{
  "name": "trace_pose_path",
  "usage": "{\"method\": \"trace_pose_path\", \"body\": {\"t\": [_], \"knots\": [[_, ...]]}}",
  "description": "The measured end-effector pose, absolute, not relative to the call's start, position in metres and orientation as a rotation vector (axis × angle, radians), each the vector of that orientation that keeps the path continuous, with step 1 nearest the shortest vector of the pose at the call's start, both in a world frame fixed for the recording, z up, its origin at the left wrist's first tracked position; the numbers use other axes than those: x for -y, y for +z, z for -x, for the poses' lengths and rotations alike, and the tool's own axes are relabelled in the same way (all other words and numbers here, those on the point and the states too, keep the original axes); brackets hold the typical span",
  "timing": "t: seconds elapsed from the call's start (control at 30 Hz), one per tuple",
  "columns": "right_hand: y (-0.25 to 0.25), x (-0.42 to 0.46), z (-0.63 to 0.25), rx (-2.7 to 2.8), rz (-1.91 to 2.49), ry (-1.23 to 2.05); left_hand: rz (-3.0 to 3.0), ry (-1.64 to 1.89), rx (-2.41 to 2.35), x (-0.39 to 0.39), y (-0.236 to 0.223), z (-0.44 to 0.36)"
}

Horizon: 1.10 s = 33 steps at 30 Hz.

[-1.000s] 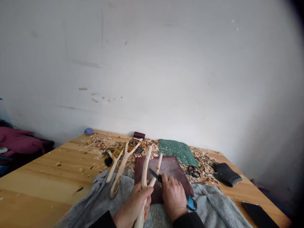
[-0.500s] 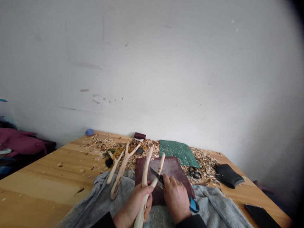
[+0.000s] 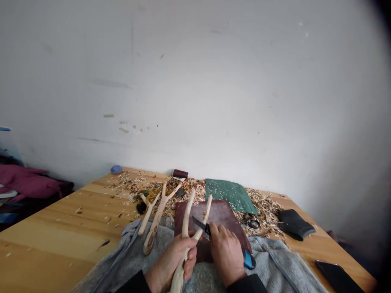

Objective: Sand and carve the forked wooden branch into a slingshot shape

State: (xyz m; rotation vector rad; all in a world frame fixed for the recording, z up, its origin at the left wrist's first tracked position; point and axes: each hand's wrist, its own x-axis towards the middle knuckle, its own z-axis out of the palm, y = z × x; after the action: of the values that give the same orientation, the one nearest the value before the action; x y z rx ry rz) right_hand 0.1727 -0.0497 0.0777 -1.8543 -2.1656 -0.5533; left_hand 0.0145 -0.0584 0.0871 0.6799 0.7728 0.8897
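My left hand (image 3: 174,258) grips the stem of a peeled forked branch (image 3: 185,232), whose two pale arms point up and away from me. My right hand (image 3: 226,254) is shut on a small knife with a dark blade (image 3: 200,224), and the blade lies against the right arm of the fork. Most of the knife's handle is hidden in my fingers. Two more peeled forked sticks (image 3: 157,219) (image 3: 148,213) lie just left of my hands, on the grey fleece cloth (image 3: 146,252) over my lap.
Behind my hands lie a dark red leather mat (image 3: 220,213), a green mat (image 3: 229,195) and heaps of wood shavings (image 3: 262,213). Scissors (image 3: 251,221), a black leather pouch (image 3: 295,224) and a black phone (image 3: 336,278) rest on the wooden table (image 3: 51,232), with a white wall behind.
The view has shifted slightly. The fork's arms have tilted a little to the right, and the knife blade stays against the right arm.
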Motion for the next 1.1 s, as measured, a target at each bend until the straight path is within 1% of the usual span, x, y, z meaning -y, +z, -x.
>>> {"method": "trace_pose_path", "body": {"t": [0.27,0.73,1.1], "knots": [[0.077,0.045,-0.178,2.144,1.904,-0.628,-0.648,0.842,-0.763,0.061,0.09,-0.011],[0.081,0.036,-0.187,2.069,1.942,-0.656,-0.684,0.835,-0.73,0.063,0.094,-0.013],[0.078,0.041,-0.184,2.119,1.947,-0.501,-0.864,0.909,-0.882,0.062,0.081,-0.016]]}}
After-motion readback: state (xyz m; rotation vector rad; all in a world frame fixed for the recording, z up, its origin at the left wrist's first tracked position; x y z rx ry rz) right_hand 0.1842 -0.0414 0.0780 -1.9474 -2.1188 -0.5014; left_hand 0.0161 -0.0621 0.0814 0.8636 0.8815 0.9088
